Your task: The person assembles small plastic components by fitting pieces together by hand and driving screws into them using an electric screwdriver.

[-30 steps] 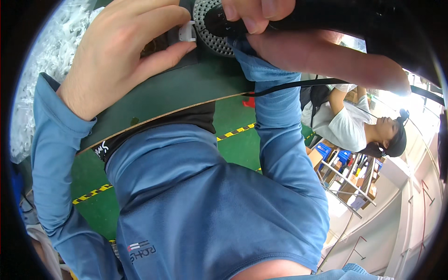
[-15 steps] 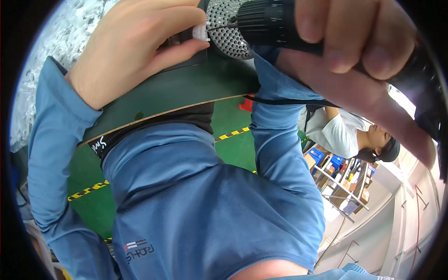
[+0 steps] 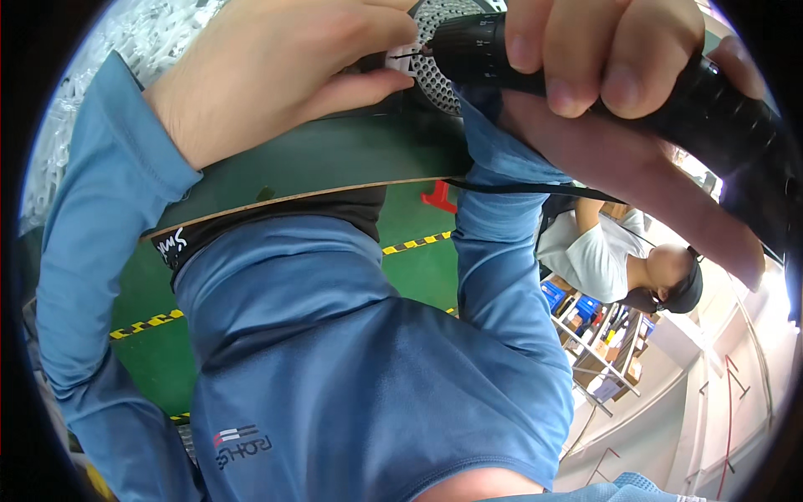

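Observation:
Between thumb and fingers, my left hand (image 3: 276,75) pinches a small white plastic part (image 3: 401,60) above the dark green table edge. My right hand (image 3: 606,58) is wrapped round a black power screwdriver (image 3: 477,46), which lies almost level and points left. Its thin bit reaches the white part; how deep it goes in I cannot make out. Behind the bit is a round metal dish with many holes (image 3: 441,88). A dark object beneath my left fingers is mostly hidden.
A heap of clear and white plastic pieces (image 3: 117,92) lies at the far left. The green tabletop (image 3: 335,151) ends close to my waist. At right stand a person in a light shirt (image 3: 598,251) and a shelf rack with boxes (image 3: 598,343). A black cable (image 3: 535,187) crosses my right sleeve.
My left hand and the white part have shifted right, closer to the screwdriver's nose. The bit now overlaps the white part further. My right hand has moved slightly left.

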Demonstrator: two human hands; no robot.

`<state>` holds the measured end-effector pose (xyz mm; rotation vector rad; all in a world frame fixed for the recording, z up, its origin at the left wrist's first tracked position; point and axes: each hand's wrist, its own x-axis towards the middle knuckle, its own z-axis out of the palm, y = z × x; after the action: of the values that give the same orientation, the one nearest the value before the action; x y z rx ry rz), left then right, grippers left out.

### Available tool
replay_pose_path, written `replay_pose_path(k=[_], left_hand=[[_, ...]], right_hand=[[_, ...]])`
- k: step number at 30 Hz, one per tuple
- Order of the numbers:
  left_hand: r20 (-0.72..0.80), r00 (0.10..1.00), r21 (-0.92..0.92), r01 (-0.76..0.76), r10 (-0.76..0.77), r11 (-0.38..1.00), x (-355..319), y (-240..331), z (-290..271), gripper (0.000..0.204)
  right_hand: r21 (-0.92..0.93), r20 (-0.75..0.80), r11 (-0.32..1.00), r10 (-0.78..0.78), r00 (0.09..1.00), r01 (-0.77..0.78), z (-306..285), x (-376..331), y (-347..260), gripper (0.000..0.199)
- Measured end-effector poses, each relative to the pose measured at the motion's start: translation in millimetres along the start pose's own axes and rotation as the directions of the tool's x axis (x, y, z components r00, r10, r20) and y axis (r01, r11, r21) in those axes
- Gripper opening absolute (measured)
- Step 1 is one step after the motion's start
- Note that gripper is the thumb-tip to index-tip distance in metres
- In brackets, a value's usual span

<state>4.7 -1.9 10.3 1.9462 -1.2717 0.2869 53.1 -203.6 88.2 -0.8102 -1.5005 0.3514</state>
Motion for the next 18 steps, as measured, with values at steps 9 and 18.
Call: replay_pose_path(k=[9, 18], left_hand=[[-0.031, 0.999, 0.01, -0.01, 0.01, 1.0, -1, 0, 0, 0.022], [-0.058, 0.998, -0.021, -0.029, 0.028, 0.999, -5, -7, 8, 0.02]], right_hand=[[0.049, -0.211, 0.966, 0.26, 0.942, -0.256, 11, 1, -11, 0.061], [0.027, -0.16, 0.928, 0.37, 0.915, -0.371, 23, 14, -21, 0.035]])
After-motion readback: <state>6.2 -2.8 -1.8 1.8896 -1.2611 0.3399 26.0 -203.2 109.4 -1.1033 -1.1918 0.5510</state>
